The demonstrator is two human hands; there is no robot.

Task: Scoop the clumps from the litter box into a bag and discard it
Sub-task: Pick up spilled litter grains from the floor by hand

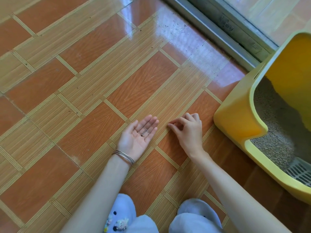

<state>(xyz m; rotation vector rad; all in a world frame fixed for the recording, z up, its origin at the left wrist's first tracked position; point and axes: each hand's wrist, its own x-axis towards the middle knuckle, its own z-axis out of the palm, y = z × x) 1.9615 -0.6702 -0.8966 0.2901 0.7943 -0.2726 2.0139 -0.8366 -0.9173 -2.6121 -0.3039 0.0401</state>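
Litter box [235,125] holds litter [272,115]; flat left hand [137,140] bears grains [144,132]; right hand [188,130] curled, grip unclear

Open floor [87,84] is left ahead and to the left, while the right side is blocked by the high-walled litter box [239,118], the far corner is bounded by the door track [218,29], and the near edge is taken up by slippers [122,211].

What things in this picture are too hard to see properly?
Head view only:
1. Litter box: the right edge of the picture cuts it off.
2. Litter: too grainy to pick out any clumps.
3. Dark specks on the left hand: too small to name.
4. Right hand: its fingertips meet at the floor; whether they hold anything is too small to tell.
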